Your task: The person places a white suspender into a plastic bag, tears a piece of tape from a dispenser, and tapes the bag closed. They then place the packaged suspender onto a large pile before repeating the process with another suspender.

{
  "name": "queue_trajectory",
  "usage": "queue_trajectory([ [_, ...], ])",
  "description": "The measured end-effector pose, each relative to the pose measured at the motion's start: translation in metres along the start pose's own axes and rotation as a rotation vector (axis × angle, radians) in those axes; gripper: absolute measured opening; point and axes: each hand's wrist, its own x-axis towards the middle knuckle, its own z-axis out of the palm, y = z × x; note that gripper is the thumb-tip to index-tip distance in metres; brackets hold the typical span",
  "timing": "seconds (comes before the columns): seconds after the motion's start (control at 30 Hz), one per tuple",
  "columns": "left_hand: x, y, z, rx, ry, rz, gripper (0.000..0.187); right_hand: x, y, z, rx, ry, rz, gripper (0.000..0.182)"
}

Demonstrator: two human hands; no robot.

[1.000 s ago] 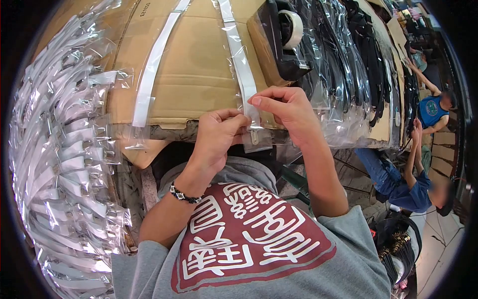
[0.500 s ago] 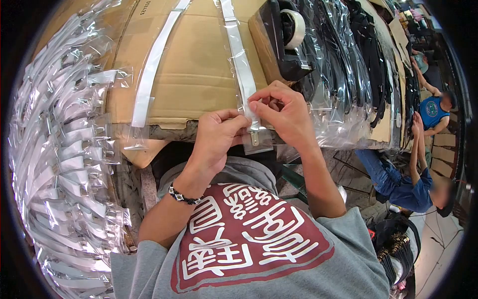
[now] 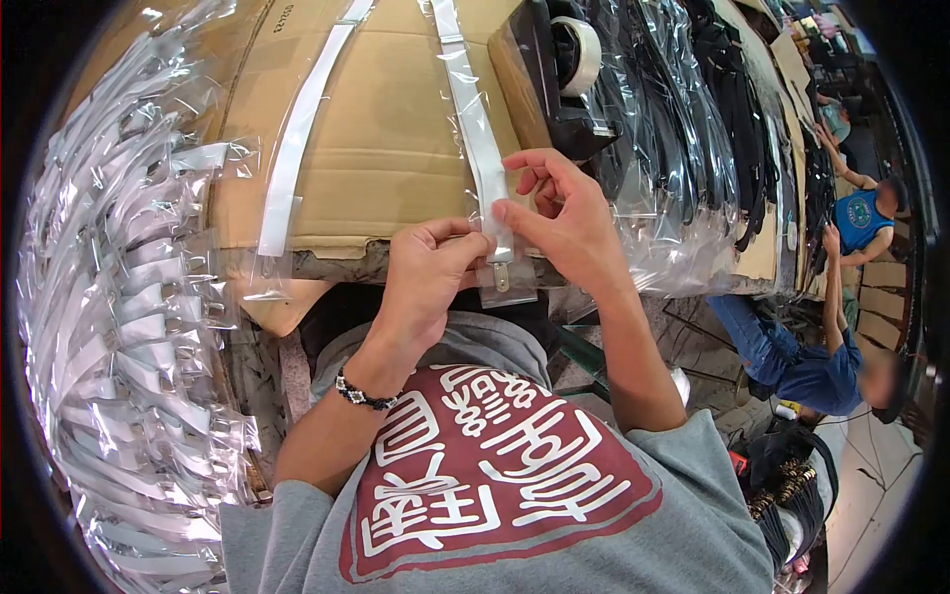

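Both forearms reach forward from the body and converge. The left forearm (image 3: 341, 426) angles forward and right; the right forearm (image 3: 643, 356) angles forward and left. The left hand (image 3: 421, 272) is narrow: thumb and index finger pinch the edge of the clear sleeve (image 3: 515, 295) around the near strap. The right hand (image 3: 582, 228) is partly wide: its thumb tip is at the strap's right edge, its index finger reaches forward with a gap to the thumb, and the remaining fingers curl.

Count, largest to smallest:
- One pile of wrapped white straps (image 3: 148, 327), left of the left hand; overlap prevents an exact count.
- One cardboard sheet (image 3: 386, 129), ahead of the hands.
- One group of black straps (image 3: 683, 119), ahead and right of the right hand; individual pieces cannot be counted.
- At least three other people (image 3: 861, 218), well to the right of the right hand.
- One tape dispenser (image 3: 584, 134), ahead of the right hand, carrying one tape roll (image 3: 588, 64).
- Two white straps on the cardboard: the near strap (image 3: 475, 129) runs forward from between the hands; the far strap (image 3: 297, 148) lies ahead and left of the left hand.
- One beaded bracelet (image 3: 363, 394), on the left wrist.
- One metal clip (image 3: 503, 277), at the near strap's body-side end, just right of the left fingertips.
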Motion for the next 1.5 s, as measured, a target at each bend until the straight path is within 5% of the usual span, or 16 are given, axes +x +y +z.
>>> queue_trajectory([
  [0.5,-0.010,0.005,0.002,0.040,-0.005,0.070,0.014,0.008,-0.002,0.017,-0.051,0.100,0.147,0.054],
  [1.1,-0.012,0.010,-0.005,0.049,-0.031,0.075,0.021,0.016,-0.003,0.024,0.617,-0.034,0.298,0.076],
  [1.4,-0.011,0.013,-0.009,0.084,-0.032,0.066,0.016,0.006,-0.003,0.014,0.432,-0.123,0.175,0.095],
  [1.5,-0.010,0.018,-0.014,0.085,-0.024,0.067,0.015,0.003,-0.026,0.014,-0.090,-0.047,0.136,0.081],
])
